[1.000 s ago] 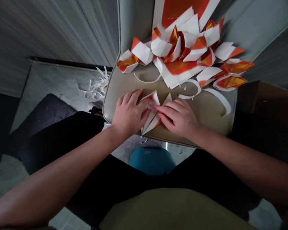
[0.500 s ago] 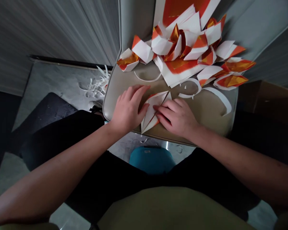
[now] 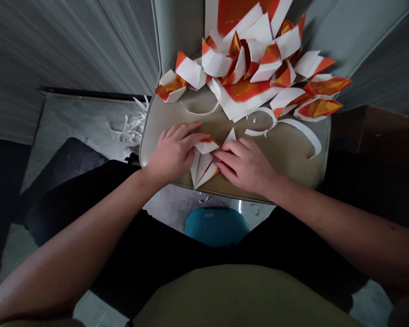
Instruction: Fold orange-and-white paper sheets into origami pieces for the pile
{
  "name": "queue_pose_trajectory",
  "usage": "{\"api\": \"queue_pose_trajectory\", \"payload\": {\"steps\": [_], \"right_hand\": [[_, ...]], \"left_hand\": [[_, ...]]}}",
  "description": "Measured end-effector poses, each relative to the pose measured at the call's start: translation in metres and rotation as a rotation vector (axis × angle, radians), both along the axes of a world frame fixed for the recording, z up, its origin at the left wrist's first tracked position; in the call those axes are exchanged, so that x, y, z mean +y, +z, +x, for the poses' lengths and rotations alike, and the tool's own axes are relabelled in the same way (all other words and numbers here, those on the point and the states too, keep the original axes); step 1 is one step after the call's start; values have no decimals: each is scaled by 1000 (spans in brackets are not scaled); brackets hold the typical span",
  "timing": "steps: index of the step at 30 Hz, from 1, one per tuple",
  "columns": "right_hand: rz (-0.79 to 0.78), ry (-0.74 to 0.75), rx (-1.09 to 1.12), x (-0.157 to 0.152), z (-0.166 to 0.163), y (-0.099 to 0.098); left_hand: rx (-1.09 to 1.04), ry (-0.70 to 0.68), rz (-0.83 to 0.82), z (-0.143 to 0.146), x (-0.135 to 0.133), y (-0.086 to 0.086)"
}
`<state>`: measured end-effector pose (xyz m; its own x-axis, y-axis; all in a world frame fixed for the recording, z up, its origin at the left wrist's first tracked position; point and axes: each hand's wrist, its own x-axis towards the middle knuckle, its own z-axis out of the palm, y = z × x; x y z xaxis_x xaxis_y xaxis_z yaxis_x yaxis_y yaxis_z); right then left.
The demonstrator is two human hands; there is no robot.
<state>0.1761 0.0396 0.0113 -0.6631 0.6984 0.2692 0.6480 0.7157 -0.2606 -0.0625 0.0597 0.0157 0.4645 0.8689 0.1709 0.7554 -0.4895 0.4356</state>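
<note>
On the front of the padded chair seat (image 3: 282, 170) lies a white sheet of folded paper (image 3: 200, 164) with orange-red patches. My left hand (image 3: 172, 153) is closed on its left side, index finger and thumb holding a raised flap folded over toward the middle. My right hand (image 3: 247, 164) has its fingertips bunched on the paper's right part, beside the centre crease. One pointed corner sticks up above the right fingers, and another points toward the seat's front edge. The fingers hide part of both sides.
Folded orange, gold and white paper pieces (image 3: 218, 62) are heaped at the back of the seat, around a stack of flat sheets (image 3: 241, 97). Curled paper strips (image 3: 301, 127) lie nearby. More shreds (image 3: 132, 127) are on the floor. A teal object (image 3: 216, 225) is below, between the legs.
The paper's upper left flap, flatter before, is now lifted and folded inward under my left fingers. My right hand stays on the right side. The whole view has shifted slightly.
</note>
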Motion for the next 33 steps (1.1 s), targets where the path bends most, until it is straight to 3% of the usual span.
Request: {"api": "queue_pose_trajectory", "payload": {"steps": [14, 27, 33], "right_hand": [[52, 0, 52, -1, 2, -2], [76, 18, -71, -2, 0, 1], [78, 11, -61, -2, -1, 1]], "left_hand": [[202, -64, 29, -8, -9, 3], [162, -88, -24, -17, -5, 19], [103, 2, -20, -12, -6, 16]]}}
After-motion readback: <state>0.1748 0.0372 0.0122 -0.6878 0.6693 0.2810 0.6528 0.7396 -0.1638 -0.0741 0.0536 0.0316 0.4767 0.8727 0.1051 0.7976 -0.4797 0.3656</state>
